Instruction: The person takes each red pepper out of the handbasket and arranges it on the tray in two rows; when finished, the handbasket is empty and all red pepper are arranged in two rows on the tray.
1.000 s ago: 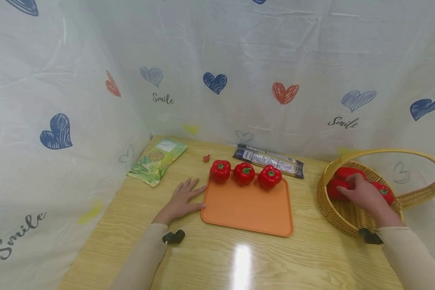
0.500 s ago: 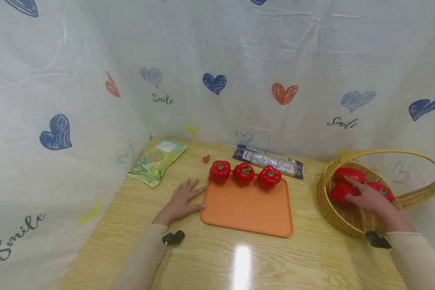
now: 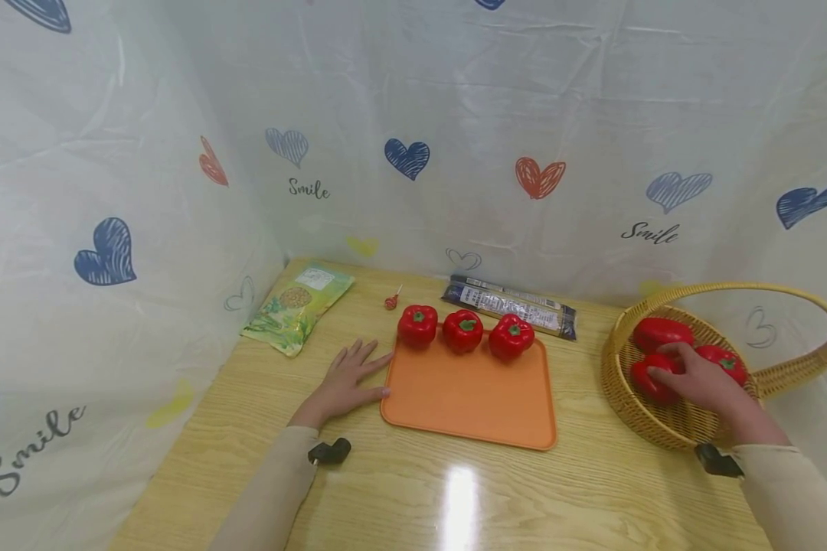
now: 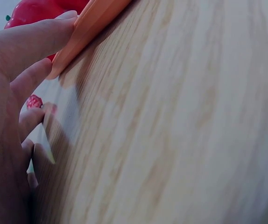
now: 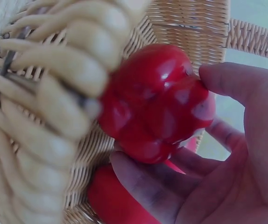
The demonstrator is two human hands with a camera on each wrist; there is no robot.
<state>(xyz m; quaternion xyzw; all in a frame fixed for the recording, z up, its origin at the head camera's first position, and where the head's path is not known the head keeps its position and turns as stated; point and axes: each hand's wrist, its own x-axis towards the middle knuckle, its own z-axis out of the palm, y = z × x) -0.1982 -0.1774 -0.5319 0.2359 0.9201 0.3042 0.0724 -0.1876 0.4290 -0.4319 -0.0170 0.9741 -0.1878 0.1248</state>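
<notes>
My right hand (image 3: 706, 383) reaches into the wicker basket (image 3: 620, 398) and holds a red bell pepper (image 5: 152, 107), thumb on one side and fingers curled round the other in the right wrist view. Two more red bell peppers lie in the basket, one behind (image 3: 661, 334) and one to the right (image 3: 724, 363), partly behind the hand. With its fingers spread, my left hand (image 3: 344, 386) lies flat on the table, thumb and index fingertip at the left edge of the orange tray (image 3: 469, 402). Three red bell peppers (image 3: 463, 331) stand in a row along the tray's far edge.
Behind the tray lies a dark, long package (image 3: 510, 306). A lollipop (image 3: 391, 301) is left of it, and a green-yellow bag (image 3: 296, 306) lies at the far left. The basket's tall handle (image 3: 730, 288) arches over its right side. A printed curtain stands behind the table.
My right hand has let the pepper settle nearer the basket's front, opened its fingers, then curled them round the pepper again. The left hand has stayed still.
</notes>
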